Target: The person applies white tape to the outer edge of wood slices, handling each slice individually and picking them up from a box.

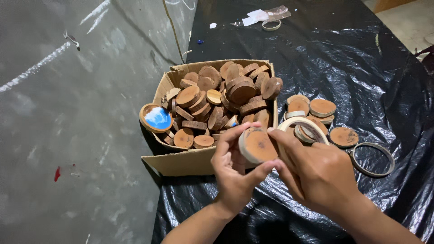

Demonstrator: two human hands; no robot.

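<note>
My left hand grips a round wooden disc between thumb and fingers, its brown face turned toward me. My right hand touches the disc's right edge with its fingertips and carries a roll of pale tape around its fingers. Both hands hover just in front of a cardboard box heaped with similar wooden discs. One disc with a blue and white face leans on the box's left rim.
Black plastic sheeting covers the surface. Several loose wooden discs lie right of the box, with an empty tape ring beside them. A second tape ring and paper scraps lie far back. Grey floor is at left.
</note>
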